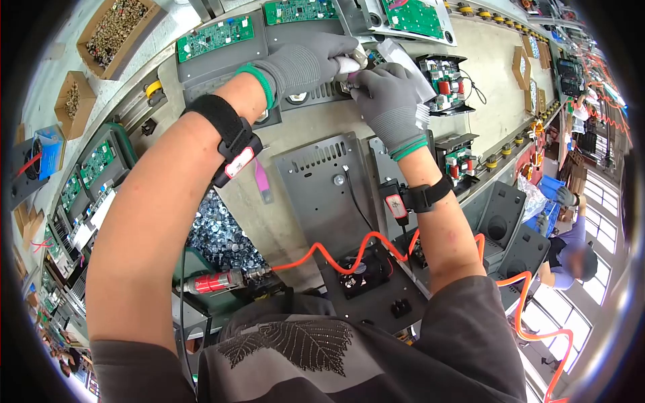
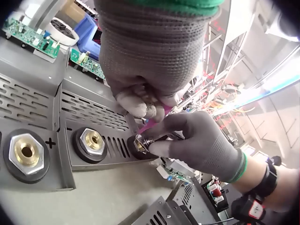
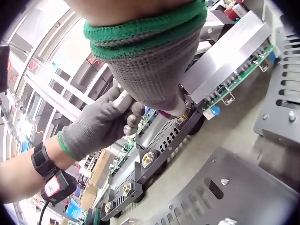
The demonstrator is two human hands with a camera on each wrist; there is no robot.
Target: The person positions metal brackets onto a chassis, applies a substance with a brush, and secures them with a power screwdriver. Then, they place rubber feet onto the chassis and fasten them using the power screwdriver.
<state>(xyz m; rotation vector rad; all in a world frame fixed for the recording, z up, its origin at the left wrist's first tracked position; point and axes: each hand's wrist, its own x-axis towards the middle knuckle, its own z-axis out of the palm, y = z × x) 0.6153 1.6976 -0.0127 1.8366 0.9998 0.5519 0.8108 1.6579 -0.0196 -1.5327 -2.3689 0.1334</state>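
Observation:
My gloved right hand [image 1: 390,101] pinches a small metal part [image 2: 147,141] between thumb and finger, right at the end fitting of a grey slotted panel [image 2: 93,110]. Brass fittings with silver hex nuts [image 2: 93,139] sit along that panel. My gloved left hand [image 1: 309,64] is beside it, above the panel, its fingers curled; I cannot tell whether they hold anything. A magenta strip [image 2: 150,125] shows between the two hands, partly covered by them. Just beyond the right hand stands a circuit board with a silver heat sink [image 3: 229,56].
Grey metal panels [image 1: 322,188] lie nearer my body, beside a heap of small metal parts [image 1: 222,232]. A red air tool [image 1: 215,281] with a coiled orange hose [image 1: 356,258] lies in front of me. Boxes of brass parts [image 1: 117,33] stand at far left. Another person [image 1: 571,258] is at right.

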